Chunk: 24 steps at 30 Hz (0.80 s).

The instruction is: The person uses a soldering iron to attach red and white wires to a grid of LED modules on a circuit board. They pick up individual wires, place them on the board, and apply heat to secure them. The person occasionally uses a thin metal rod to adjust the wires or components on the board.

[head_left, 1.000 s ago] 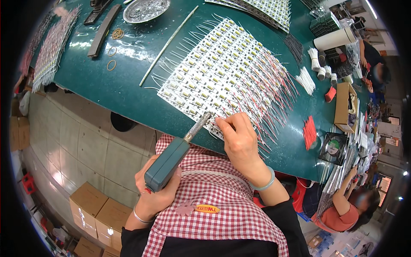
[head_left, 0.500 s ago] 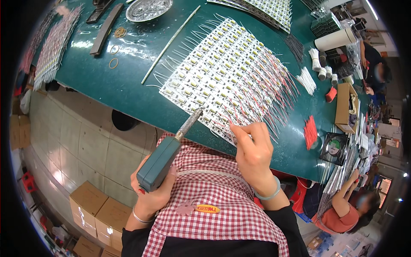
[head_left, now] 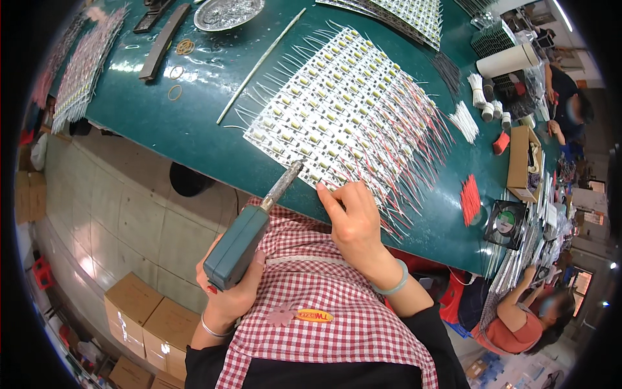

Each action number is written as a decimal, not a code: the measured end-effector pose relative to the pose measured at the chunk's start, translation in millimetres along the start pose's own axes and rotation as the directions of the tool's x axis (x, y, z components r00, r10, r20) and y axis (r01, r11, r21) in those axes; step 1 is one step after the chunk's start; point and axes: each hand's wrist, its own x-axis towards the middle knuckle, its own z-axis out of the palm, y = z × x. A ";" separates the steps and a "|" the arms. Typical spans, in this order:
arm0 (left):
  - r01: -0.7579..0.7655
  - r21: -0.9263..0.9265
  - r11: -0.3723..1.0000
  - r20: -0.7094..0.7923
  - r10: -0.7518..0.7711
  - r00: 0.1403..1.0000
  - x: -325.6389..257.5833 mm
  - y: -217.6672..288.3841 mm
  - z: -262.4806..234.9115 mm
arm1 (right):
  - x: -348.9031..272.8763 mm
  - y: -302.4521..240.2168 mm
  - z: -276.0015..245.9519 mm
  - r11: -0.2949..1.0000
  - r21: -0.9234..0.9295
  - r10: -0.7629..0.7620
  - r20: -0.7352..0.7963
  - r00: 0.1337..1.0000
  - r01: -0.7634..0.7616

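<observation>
My left hand (head_left: 232, 275) is wrapped round the handle of a dark green soldering gun (head_left: 238, 247). Its metal tip meets the near edge of a white circuit board panel (head_left: 311, 120), which carries rows of yellow-green parts. White wires stick out along the panel's far left side, and red and white wires (head_left: 405, 155) fan over its right part. At the near edge, just right of the tip, my right hand (head_left: 356, 223) has thumb and finger pinched together against the panel. Whatever lies between those fingertips is too small to make out.
Red wires (head_left: 470, 200) and white wires (head_left: 464, 123) lie in bundles to the right, by a cardboard box (head_left: 523, 162) and a solder reel (head_left: 505, 223). A metal dish (head_left: 228, 14) and a thin rod (head_left: 260, 65) are farther back. Another person (head_left: 518, 321) sits at right.
My right hand has moved left along the panel's near edge, closer to the soldering tip. The soldering gun has shifted slightly up and left. The panel has barely moved.
</observation>
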 end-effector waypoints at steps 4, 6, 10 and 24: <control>-0.044 0.009 0.999 0.003 0.044 0.999 0.1 -0.4 -1.2 | -1.4 1.6 0.7 0.998 -0.032 -0.046 0.000 0.999 0.046; -0.052 0.027 0.998 0.023 0.051 0.998 0.2 -0.2 -2.6 | -1.8 3.4 0.3 0.999 0.024 -0.032 -0.019 0.999 0.033; -0.070 0.014 0.997 0.045 0.069 0.997 -1.2 -4.0 -3.3 | -5.9 4.1 1.9 0.996 0.089 0.032 -0.069 0.997 -0.026; -0.039 0.022 0.999 0.073 0.038 0.997 -5.0 -3.5 -4.4 | 3.1 -1.0 -2.1 0.996 0.059 0.063 -0.051 0.997 -0.060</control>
